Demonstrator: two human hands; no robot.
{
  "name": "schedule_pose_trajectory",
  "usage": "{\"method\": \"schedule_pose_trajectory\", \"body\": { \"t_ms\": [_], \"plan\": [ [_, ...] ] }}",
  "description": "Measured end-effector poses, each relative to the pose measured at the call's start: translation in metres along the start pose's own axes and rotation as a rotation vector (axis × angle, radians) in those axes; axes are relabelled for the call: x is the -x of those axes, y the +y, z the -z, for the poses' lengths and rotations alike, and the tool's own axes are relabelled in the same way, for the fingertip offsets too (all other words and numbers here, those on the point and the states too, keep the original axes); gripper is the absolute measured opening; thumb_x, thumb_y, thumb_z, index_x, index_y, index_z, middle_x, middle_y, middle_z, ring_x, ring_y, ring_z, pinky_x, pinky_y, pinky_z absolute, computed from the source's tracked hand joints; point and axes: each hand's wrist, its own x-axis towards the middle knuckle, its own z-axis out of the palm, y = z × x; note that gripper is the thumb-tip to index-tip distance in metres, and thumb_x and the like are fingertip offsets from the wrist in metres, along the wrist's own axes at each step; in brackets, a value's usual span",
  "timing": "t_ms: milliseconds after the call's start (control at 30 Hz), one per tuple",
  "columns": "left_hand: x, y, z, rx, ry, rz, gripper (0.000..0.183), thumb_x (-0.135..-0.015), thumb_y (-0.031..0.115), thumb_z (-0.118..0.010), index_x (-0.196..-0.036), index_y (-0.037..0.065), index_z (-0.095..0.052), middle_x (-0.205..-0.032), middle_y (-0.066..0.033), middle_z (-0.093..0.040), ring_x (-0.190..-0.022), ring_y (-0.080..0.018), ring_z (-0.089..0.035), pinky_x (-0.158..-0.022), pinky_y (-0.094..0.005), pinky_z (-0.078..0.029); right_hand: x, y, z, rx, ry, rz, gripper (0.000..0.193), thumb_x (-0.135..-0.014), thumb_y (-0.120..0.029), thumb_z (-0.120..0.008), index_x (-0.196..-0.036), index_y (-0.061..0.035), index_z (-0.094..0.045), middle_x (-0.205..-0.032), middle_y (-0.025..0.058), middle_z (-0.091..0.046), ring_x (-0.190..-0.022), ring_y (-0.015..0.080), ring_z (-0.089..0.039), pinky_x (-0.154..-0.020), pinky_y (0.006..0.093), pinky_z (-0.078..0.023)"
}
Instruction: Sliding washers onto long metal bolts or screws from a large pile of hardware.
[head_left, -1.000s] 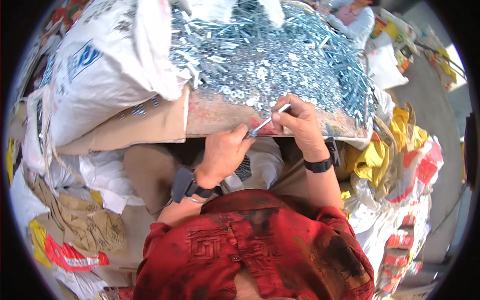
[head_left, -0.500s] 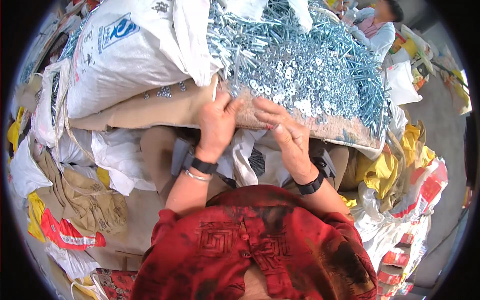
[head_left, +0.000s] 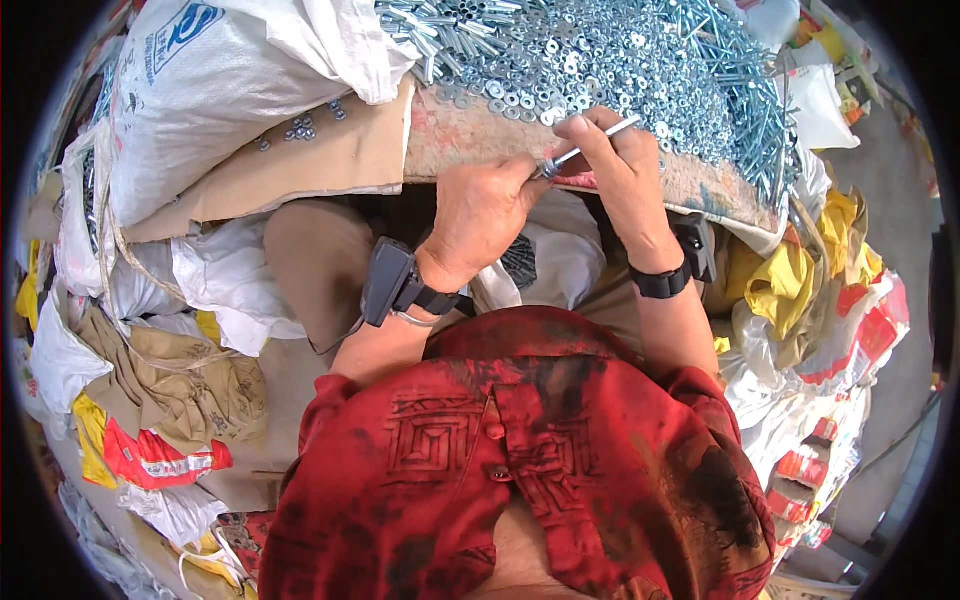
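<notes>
A thin silver metal bolt (head_left: 600, 145) slants between my two hands, just in front of the work surface's near edge. Its lower end, where a nut or washer seems to sit, is pinched by the fingers of my left hand (head_left: 480, 212). Thumb and fingers of my right hand (head_left: 628, 178) close around the upper shaft, whose tip sticks out past them. Beyond lies a spread of loose washers (head_left: 525, 100). Short metal tubes (head_left: 465, 45) are heaped behind on the left, and long thin bolts (head_left: 755, 130) on the right.
A bulging white woven sack (head_left: 210, 110) rests on a cardboard sheet (head_left: 340, 170) at left, with several small nuts (head_left: 300, 128) beside it. Yellow bags (head_left: 780, 280) and crumpled white sacks (head_left: 235, 290) flank my legs. A dark bundle (head_left: 520, 262) shows below my hands.
My hands, apart with no bolt visible between them earlier, now meet on the bolt. Both have turned inward. The view has shifted, so the pile sits higher in the picture.
</notes>
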Motion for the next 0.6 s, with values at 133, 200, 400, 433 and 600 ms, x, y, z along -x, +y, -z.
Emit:
{"method": "schedule_pose_trajectory", "body": {
  "t_ms": [133,200,400,433,600],
  "plan": [
    [-0.007,0.000,-0.003,-0.099,-0.010,-0.030,0.015,-0.080,0.015,-0.075,-0.082,0.006,-0.063,-0.067,-0.0148,-0.059,-0.064,-0.0362,-0.062,-0.053,-0.0413,-0.045,-0.009,0.006,0.014,0.047,-0.144,-0.085,0.035,-0.097,-0.028,-0.062,-0.075,-0.0002,-0.063,-0.059,0.0054,-0.063,-0.057,0.0093,-0.060,-0.050,0.0251,-0.044],
    [-0.008,0.001,0.002,-0.247,-0.014,-0.107,0.016,-0.079,0.017,-0.075,-0.081,0.008,-0.062,-0.069,-0.0111,-0.057,-0.060,-0.0343,-0.060,-0.052,-0.0408,-0.047,-0.008,-0.005,0.012,0.072,-0.172,-0.146,0.035,-0.096,-0.028,-0.062,-0.073,-0.0009,-0.063,-0.058,0.0083,-0.063,-0.055,0.0141,-0.063,-0.050,0.0288,-0.046],
    [0.000,0.006,0.006,0.094,-0.103,-0.185,0.014,-0.078,0.014,-0.073,-0.080,0.006,-0.061,-0.074,-0.0075,-0.054,-0.064,-0.0250,-0.059,-0.055,-0.0351,-0.047,0.019,-0.011,0.020,0.218,-0.299,0.000,0.026,-0.096,-0.021,-0.060,-0.084,0.0013,-0.066,-0.067,0.0123,-0.062,-0.056,0.0254,-0.053,-0.056,0.0359,-0.043],
    [0.000,0.011,0.012,0.364,-0.216,-0.082,0.014,-0.080,0.011,-0.072,-0.078,0.004,-0.060,-0.074,-0.0056,-0.054,-0.064,-0.0205,-0.056,-0.057,-0.0338,-0.045,0.028,-0.021,0.034,0.069,-0.358,-0.171,0.023,-0.095,-0.016,-0.060,-0.078,-0.0001,-0.062,-0.062,0.0031,-0.054,-0.055,0.0156,-0.047,-0.054,0.0321,-0.039],
    [0.007,0.013,0.003,0.824,-0.524,0.024,0.007,-0.085,0.006,-0.068,-0.089,0.001,-0.065,-0.077,-0.0016,-0.061,-0.072,-0.0088,-0.054,-0.063,-0.0291,-0.045,0.047,-0.022,0.060,0.019,-0.525,-0.080,0.025,-0.092,-0.014,-0.062,-0.072,-0.0021,-0.054,-0.059,0.0028,-0.049,-0.053,0.0183,-0.049,-0.051,0.0339,-0.038]
  ]
}}
